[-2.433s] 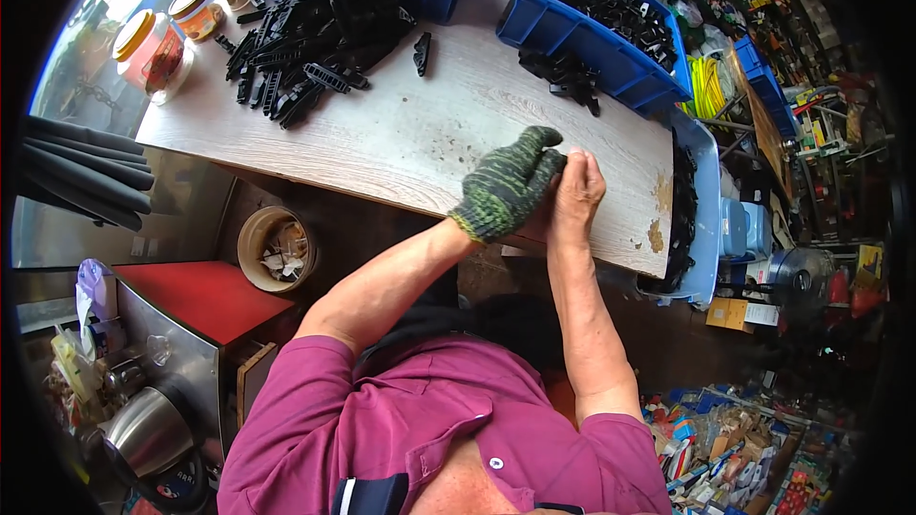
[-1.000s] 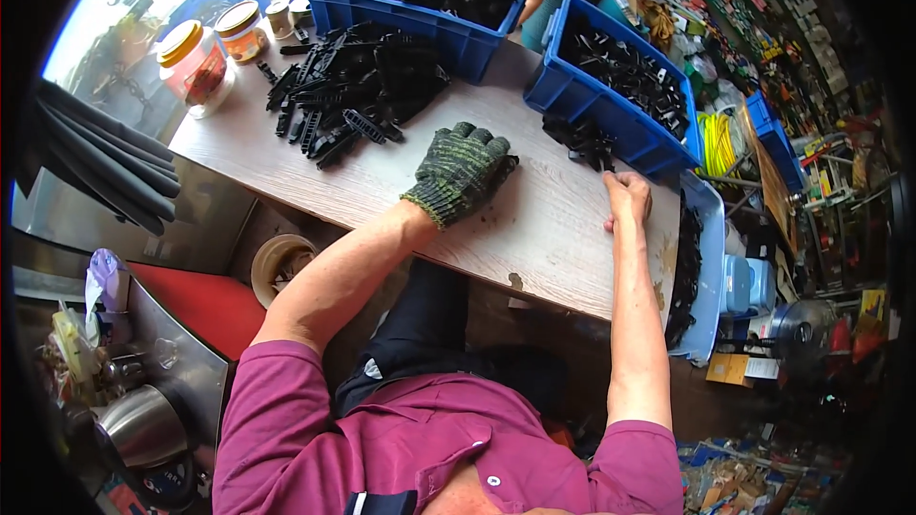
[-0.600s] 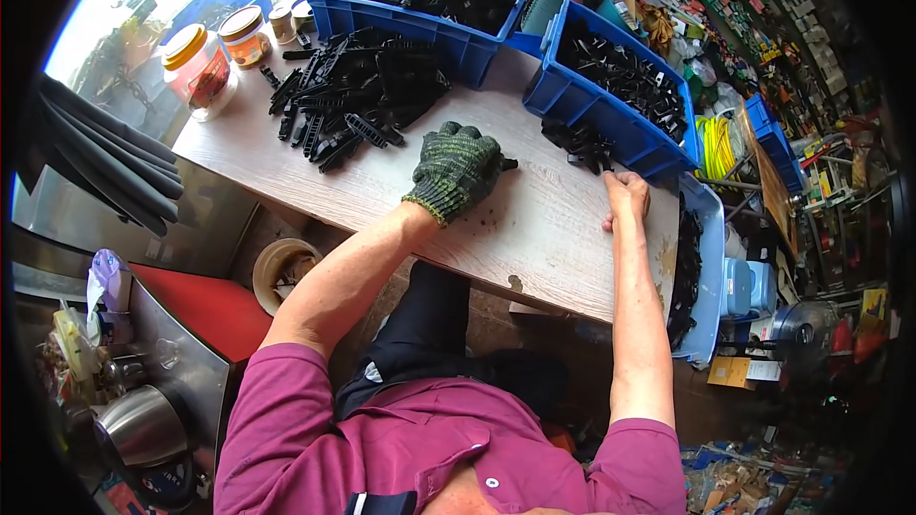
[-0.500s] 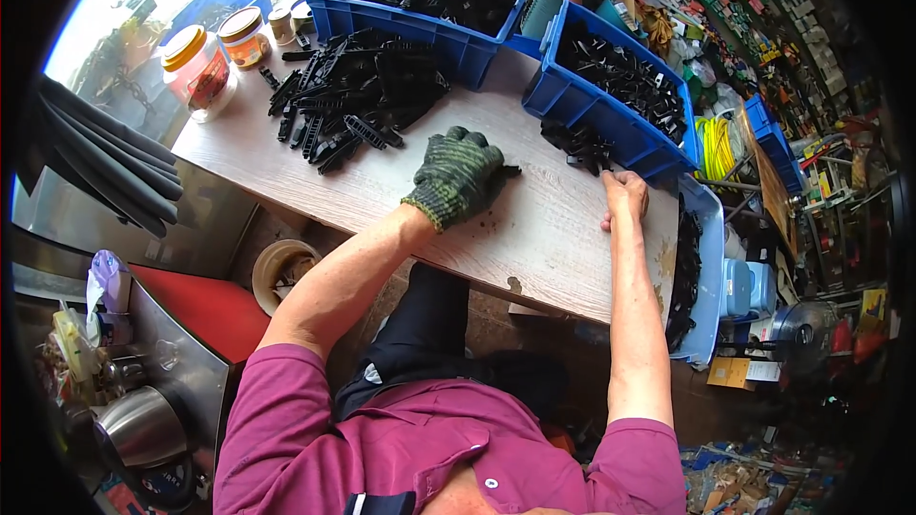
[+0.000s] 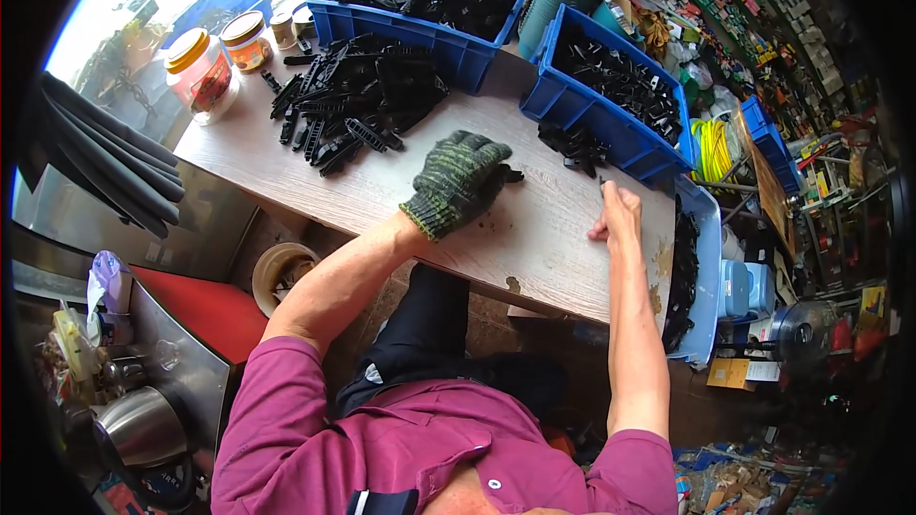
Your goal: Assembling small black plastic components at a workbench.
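Note:
My left hand point(image 5: 460, 181), in a green and black knitted glove, is closed over the table. The dark end of a black plastic part point(image 5: 514, 175) sticks out from under its right side; the rest is hidden by the glove. My bare right hand point(image 5: 618, 214) is to the right, its thumb and fingers pinched, with a small dark tip showing at the fingertips. Just beyond it lies a small heap of black plastic parts point(image 5: 575, 145), against the blue crate point(image 5: 596, 121). A larger pile of long black parts point(image 5: 358, 100) covers the table's far left.
Another blue crate point(image 5: 405, 35), full of black parts, stands at the back. Lidded jars point(image 5: 202, 76) line the far left edge of the table point(image 5: 549, 248). A light blue bin point(image 5: 706, 277) with black parts sits off its right edge. Beyond the crates, another person's arms partly show.
My right hand has drawn back slightly toward me from the small heap. My gloved left hand stays almost in place. The person behind the crates has moved mostly out of view.

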Demonstrator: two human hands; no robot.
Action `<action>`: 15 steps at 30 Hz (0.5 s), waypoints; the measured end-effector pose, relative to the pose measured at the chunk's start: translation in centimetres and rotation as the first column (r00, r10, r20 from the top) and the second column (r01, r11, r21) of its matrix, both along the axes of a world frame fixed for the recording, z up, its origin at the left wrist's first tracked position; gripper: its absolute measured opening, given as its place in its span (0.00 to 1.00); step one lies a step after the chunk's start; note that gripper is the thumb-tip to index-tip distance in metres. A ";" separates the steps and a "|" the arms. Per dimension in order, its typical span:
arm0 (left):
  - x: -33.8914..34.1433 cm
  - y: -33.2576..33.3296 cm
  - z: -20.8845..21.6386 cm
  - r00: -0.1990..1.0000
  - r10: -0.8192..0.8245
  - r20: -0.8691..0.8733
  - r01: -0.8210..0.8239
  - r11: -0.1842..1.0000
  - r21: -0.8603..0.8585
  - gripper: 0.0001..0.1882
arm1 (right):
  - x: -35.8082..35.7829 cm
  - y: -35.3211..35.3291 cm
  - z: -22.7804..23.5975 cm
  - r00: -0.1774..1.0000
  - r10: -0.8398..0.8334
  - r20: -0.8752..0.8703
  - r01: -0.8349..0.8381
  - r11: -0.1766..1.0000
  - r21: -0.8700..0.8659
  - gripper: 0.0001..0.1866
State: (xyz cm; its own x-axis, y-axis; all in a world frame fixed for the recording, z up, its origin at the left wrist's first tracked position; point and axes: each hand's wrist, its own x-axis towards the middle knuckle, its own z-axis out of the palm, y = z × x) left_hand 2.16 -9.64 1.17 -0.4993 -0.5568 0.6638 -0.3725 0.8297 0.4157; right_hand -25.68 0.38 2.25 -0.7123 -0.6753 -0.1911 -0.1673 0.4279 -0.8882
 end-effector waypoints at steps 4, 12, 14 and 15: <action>-1.7 4.3 -0.6 0.957 -0.079 -0.280 0.134 0.974 0.183 0.15 | 4.5 2.7 0.0 0.892 0.329 0.311 -0.259 0.934 -0.246 0.16; -3.1 6.5 -2.8 0.951 -0.180 -0.253 0.263 0.899 0.351 0.14 | 8.7 4.6 -0.7 0.828 0.463 0.316 -0.361 0.872 -0.330 0.16; -3.0 6.7 -1.2 0.949 -0.170 -0.265 0.285 0.822 0.494 0.14 | 8.8 4.8 -1.0 0.831 0.475 0.289 -0.373 0.862 -0.345 0.17; -3.1 6.9 -0.8 0.948 -0.159 -0.276 0.303 0.718 0.627 0.14 | 8.8 4.9 -1.3 0.835 0.483 0.263 -0.383 0.853 -0.354 0.18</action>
